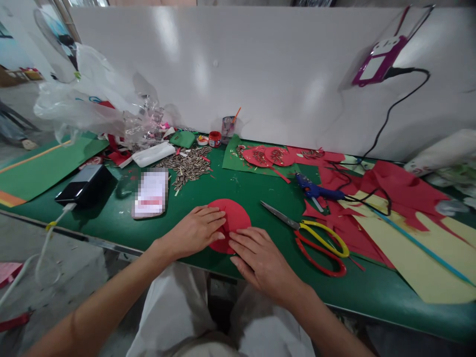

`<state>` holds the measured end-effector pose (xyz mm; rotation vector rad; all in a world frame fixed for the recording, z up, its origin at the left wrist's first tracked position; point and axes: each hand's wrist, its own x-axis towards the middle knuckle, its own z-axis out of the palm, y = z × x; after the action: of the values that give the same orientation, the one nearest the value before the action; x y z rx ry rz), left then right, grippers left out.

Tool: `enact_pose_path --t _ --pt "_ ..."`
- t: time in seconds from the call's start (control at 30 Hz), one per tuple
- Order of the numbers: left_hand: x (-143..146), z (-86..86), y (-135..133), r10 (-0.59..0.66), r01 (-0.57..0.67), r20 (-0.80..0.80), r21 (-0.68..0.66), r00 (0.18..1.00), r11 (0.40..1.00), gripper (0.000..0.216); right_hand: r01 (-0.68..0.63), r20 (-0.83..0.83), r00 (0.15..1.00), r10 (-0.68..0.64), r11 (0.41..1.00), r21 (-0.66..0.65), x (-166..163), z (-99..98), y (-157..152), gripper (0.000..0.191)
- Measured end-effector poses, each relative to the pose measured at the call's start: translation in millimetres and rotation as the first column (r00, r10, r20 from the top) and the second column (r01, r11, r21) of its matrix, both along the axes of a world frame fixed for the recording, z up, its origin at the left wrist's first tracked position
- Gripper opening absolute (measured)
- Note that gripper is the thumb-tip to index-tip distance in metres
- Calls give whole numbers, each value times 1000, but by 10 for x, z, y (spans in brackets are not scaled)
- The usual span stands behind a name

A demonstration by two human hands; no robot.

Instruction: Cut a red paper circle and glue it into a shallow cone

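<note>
A red paper circle lies at the table's near edge, in front of my body. My left hand rests on its left side, with fingers stretched out flat. From the lower right, my right hand lays its extended fingers on the same paper. Neither hand grips anything. To the right of the circle is a pair of scissors with one yellow and one red handle, blades slightly apart. Farther right rests a blue glue gun. A heap of striped seeds lies beyond my left hand.
Red circles with seeds on them lie on green paper by the white partition. Red paper scraps and cream sheets cover the right side. A phone, a black power bank and plastic bags occupy the left.
</note>
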<state>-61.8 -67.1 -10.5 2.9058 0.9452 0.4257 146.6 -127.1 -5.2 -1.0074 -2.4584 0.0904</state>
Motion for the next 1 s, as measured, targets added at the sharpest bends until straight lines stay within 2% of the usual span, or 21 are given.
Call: enact_pose_path --t 0.13,0.57,1.0 --pt "0 2 1 -2 2 2 3 1000 1000 37 14 -19 1000 -14 1000 26 -2 -13 5 23" --pt "-87 47 43 -90 89 -25 -16 996 996 36 -14 87 996 18 999 -42 -3 17 7 30" --pt "-116 72 64 -95 95 -12 -13 995 995 36 8 45 999 -6 999 -48 -1 4 7 25"
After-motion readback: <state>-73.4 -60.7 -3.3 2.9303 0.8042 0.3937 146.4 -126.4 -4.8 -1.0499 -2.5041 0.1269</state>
